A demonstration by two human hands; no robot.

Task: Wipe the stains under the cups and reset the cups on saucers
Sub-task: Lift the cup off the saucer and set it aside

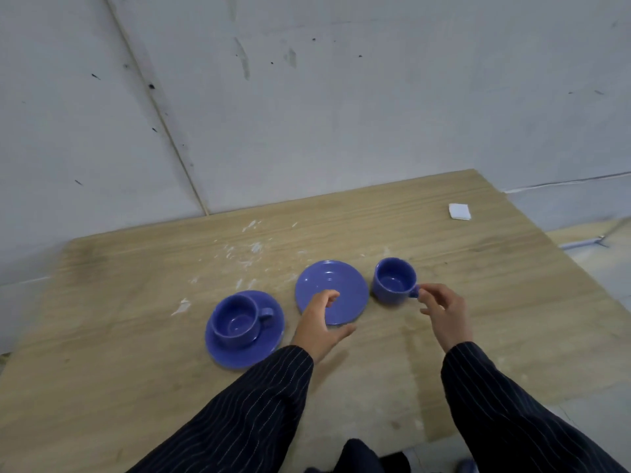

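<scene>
One blue cup stands upright on a blue saucer at the left. A second blue saucer lies bare on the wooden board, and my left hand rests over its near edge with fingers curled and nothing in them. To the right a second blue cup stands directly on the board. My right hand pinches this cup's handle between thumb and fingertips.
A folded white cloth lies at the board's far right. White smears mark the wooden board behind the saucers. A grey wall rises behind, and the board's right edge drops to the floor.
</scene>
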